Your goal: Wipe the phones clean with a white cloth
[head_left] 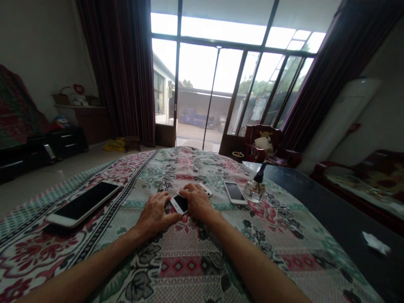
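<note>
A white smartphone (180,204) with a dark screen lies on the patterned tablecloth, angled between my hands. My left hand (157,213) rests at its near left end, thumb and forefinger bent about the corner. Across the phone's middle lies my right hand (198,203), fingers curled down onto the screen. A bit of white shows by those fingertips; whether they pinch something is hidden. A white end (206,190) sticks out past the right hand, apparently the same phone. Right of it lies another white phone (235,192), beside a clear glass bottle (255,191) with a black top.
A large white tablet (85,203) lies on the left of the tablecloth (183,265). A black table (315,198) adjoins at right, with a crumpled white tissue (376,243) on it. Beyond stand a wooden chair (263,136) and glass doors (202,105).
</note>
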### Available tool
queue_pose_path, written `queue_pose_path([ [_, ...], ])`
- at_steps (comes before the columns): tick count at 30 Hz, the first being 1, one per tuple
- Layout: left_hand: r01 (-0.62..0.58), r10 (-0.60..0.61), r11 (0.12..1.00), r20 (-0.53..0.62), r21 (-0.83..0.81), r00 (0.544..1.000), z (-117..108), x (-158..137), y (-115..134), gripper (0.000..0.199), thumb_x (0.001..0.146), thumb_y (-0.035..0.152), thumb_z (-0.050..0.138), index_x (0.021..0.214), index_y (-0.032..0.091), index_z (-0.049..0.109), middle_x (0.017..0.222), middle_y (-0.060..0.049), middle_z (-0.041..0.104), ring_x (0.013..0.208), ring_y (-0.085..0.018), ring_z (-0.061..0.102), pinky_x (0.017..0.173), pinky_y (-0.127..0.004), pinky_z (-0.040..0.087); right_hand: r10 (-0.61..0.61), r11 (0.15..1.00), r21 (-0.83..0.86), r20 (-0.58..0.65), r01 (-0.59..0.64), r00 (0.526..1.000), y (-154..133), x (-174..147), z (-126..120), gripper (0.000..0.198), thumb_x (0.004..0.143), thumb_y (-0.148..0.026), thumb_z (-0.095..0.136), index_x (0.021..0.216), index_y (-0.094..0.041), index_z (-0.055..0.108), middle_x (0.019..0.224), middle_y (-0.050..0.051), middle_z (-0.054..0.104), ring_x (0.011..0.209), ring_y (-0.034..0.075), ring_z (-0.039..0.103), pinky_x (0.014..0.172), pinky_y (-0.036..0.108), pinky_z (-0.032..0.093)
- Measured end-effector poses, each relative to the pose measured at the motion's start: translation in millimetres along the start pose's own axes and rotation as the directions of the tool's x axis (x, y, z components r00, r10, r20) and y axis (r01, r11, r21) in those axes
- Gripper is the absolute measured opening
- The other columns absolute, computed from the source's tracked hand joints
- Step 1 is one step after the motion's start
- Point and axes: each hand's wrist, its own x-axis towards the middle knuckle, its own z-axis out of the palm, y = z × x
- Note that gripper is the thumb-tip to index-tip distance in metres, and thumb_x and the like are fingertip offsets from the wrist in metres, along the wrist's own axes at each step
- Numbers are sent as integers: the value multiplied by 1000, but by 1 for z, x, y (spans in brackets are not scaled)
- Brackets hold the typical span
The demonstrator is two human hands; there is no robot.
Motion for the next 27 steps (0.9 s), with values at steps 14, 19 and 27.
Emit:
queue_pose_path([
  [14, -21, 22, 1000, -19, 7, 1000, 0, 0, 0, 49, 66, 51, 71, 101, 17, 69, 124, -16, 64, 121, -36, 55, 105, -49, 42, -192, 968, 160, -16, 192, 981, -11, -7, -4, 28, 84, -10, 51, 86, -23, 75, 95, 1, 70, 88, 15, 55, 90, 29, 39],
  [19, -23, 23, 999, 29, 24, 999, -5, 0, 3, 52, 65, 53, 71, 102, 16, 68, 125, -17, 64, 121, -36, 55, 105, -50, 41, 27, 993, 116, -53, -21, 998, 6, -8, -6, 29, 85, -11, 49, 91, -22, 75, 98, 4, 69, 94, 17, 55, 91, 28, 38],
  [27, 9, -11, 1000, 59, 30, 998, -6, 0, 3, 62, 65, 58, 69, 107, 13, 66, 129, -19, 60, 124, -37, 51, 107, -50, 38, 355, 935, 13, -97, -356, 930, 47, -6, -10, 39, 90, -11, 42, 111, -25, 72, 119, 6, 63, 107, 21, 49, 89, 27, 35],
])
